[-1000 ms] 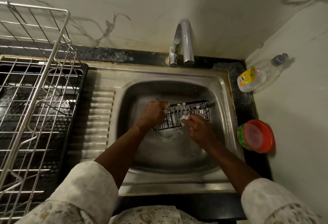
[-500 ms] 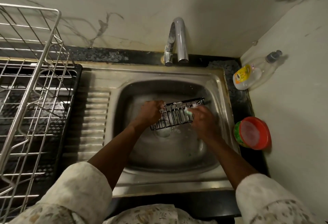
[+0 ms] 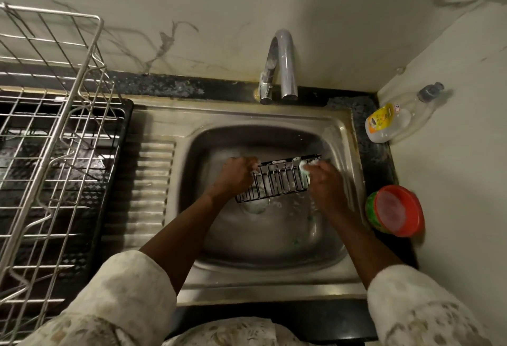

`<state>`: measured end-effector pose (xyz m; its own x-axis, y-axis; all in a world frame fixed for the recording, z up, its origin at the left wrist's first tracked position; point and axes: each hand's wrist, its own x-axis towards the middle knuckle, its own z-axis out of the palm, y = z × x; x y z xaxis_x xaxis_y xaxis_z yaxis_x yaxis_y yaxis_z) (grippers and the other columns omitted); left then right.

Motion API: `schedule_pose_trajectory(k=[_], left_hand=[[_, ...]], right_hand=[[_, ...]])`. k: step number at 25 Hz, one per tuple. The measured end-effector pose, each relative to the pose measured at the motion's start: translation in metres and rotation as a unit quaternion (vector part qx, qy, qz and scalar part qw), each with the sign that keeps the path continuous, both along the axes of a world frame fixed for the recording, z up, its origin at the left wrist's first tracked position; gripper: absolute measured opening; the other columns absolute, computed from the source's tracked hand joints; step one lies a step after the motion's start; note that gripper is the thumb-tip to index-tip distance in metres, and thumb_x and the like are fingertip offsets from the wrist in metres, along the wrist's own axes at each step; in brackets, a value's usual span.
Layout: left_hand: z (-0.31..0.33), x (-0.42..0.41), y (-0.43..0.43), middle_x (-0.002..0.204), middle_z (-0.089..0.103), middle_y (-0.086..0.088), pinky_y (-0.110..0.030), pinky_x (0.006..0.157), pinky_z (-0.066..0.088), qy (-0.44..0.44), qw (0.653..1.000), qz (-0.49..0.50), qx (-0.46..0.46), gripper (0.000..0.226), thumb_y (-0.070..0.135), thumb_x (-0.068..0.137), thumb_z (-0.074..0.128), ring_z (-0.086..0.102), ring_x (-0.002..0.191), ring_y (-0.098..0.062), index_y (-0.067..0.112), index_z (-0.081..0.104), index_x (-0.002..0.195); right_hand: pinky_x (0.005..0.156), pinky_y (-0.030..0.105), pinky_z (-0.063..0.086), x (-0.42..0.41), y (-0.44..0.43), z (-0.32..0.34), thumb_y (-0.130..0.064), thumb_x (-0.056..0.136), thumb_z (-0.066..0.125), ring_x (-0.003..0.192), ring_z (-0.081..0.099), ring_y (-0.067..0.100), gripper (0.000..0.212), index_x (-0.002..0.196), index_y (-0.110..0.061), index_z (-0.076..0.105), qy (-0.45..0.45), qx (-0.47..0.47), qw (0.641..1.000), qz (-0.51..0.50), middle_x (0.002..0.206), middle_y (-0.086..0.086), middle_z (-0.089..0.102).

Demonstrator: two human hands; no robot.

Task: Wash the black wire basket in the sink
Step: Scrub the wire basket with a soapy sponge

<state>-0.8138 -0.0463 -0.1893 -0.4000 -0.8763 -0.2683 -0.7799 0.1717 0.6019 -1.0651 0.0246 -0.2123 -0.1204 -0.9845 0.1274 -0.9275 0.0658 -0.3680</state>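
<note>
A black wire basket (image 3: 277, 179) is held tilted over the steel sink (image 3: 274, 238), above the drain. My left hand (image 3: 237, 177) grips the basket's left end. My right hand (image 3: 325, 185) holds a pale, soapy scrubber (image 3: 305, 167) against the basket's right end, near its top corner. Foam clings to some of the wires. The right end of the basket is partly hidden behind my right hand.
A chrome tap (image 3: 279, 65) stands behind the sink, no water running. A steel dish rack (image 3: 52, 159) on a black tray fills the left counter. A clear soap bottle (image 3: 395, 119) and a red-lidded green tub (image 3: 395, 211) sit at the right by the wall.
My right hand with the scrubber has moved from the basket's front middle to its upper right end. The basket has tipped a little; my left hand keeps its grip.
</note>
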Motion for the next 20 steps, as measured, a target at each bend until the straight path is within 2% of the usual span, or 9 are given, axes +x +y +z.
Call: schedule_pose_trajectory(k=[2,4,6,8,12,15,17,19,20], left_hand=[[0.000,-0.001,-0.001,0.111,0.073,-0.014,-0.037,0.084,0.053,-0.006,1.000,-0.003,-0.001,0.034,0.003,0.089,0.053,0.067,0.102,-0.037,0.013,0.069,0.117],[0.001,-0.002,-0.003,0.111,0.073,-0.014,-0.038,0.084,0.054,-0.008,1.000,-0.005,-0.007,0.030,0.007,0.091,0.053,0.067,0.102,-0.037,0.013,0.068,0.116],[0.001,-0.003,-0.003,0.110,0.073,-0.015,-0.038,0.083,0.054,-0.015,1.000,-0.010,-0.011,0.032,0.006,0.090,0.052,0.067,0.101,-0.037,0.014,0.069,0.116],[0.005,-0.005,-0.001,0.110,0.073,-0.014,-0.037,0.082,0.053,-0.033,0.999,-0.013,-0.007,0.035,0.005,0.088,0.052,0.066,0.101,-0.037,0.015,0.069,0.117],[0.007,-0.020,-0.008,0.105,0.071,-0.012,-0.040,0.086,0.056,-0.067,0.997,-0.022,0.031,0.028,0.011,0.089,0.053,0.066,0.099,-0.032,0.016,0.066,0.113],[0.010,-0.063,-0.008,0.105,0.069,-0.013,-0.048,0.093,0.053,-0.028,0.996,-0.055,0.064,0.027,0.016,0.090,0.054,0.064,0.101,-0.034,0.014,0.063,0.115],[0.014,-0.093,-0.005,0.097,0.067,-0.009,-0.050,0.101,0.043,0.010,0.996,-0.048,0.072,0.016,0.022,0.095,0.050,0.062,0.101,-0.031,0.019,0.065,0.101],[0.015,-0.105,-0.003,0.083,0.067,-0.001,-0.048,0.104,0.036,0.051,0.996,-0.027,0.075,0.020,0.032,0.096,0.052,0.062,0.095,-0.024,0.028,0.064,0.081],[0.019,-0.103,-0.005,0.076,0.067,0.003,-0.048,0.101,0.038,0.075,0.994,-0.014,0.072,0.026,0.041,0.096,0.053,0.064,0.088,-0.020,0.030,0.062,0.074]], right_hand=[[0.086,0.037,0.055,0.004,-0.032,0.014,0.018,0.073,0.056,0.092,0.069,0.039,0.040,0.099,-0.002,0.078,-0.009,-0.033,0.999,-0.024,0.099,0.021,0.073],[0.085,0.041,0.056,-0.002,-0.022,0.017,0.020,0.071,0.059,0.093,0.069,0.039,0.041,0.099,-0.003,0.078,0.001,-0.022,1.000,-0.012,0.099,0.020,0.072],[0.085,0.037,0.053,-0.011,0.017,0.015,0.017,0.074,0.065,0.096,0.069,0.032,0.042,0.103,-0.009,0.078,0.030,-0.005,1.000,0.001,0.103,0.013,0.073],[0.083,0.035,0.053,-0.014,0.036,0.020,0.012,0.076,0.064,0.094,0.068,0.028,0.042,0.108,-0.013,0.076,0.022,0.009,1.000,-0.011,0.104,0.009,0.072],[0.076,0.029,0.053,0.006,-0.017,0.036,0.015,0.074,0.067,0.090,0.069,0.030,0.043,0.109,-0.007,0.076,-0.036,0.002,0.989,-0.141,0.103,0.015,0.074],[0.070,0.018,0.043,0.012,-0.028,0.043,0.007,0.072,0.072,0.085,0.071,0.023,0.040,0.106,-0.014,0.078,-0.065,0.030,0.984,-0.163,0.098,0.008,0.076],[0.072,0.017,0.044,0.011,-0.021,0.046,0.003,0.073,0.068,0.085,0.072,0.021,0.036,0.101,-0.017,0.080,-0.094,0.039,0.977,-0.189,0.096,0.004,0.078],[0.078,0.024,0.054,0.006,-0.017,0.055,-0.001,0.075,0.066,0.088,0.073,0.020,0.034,0.100,-0.017,0.080,-0.133,0.046,0.968,-0.205,0.096,0.002,0.078],[0.080,0.029,0.059,0.004,-0.018,0.063,-0.003,0.076,0.066,0.088,0.073,0.018,0.032,0.100,-0.018,0.080,-0.159,0.041,0.967,-0.192,0.095,0.000,0.078]])
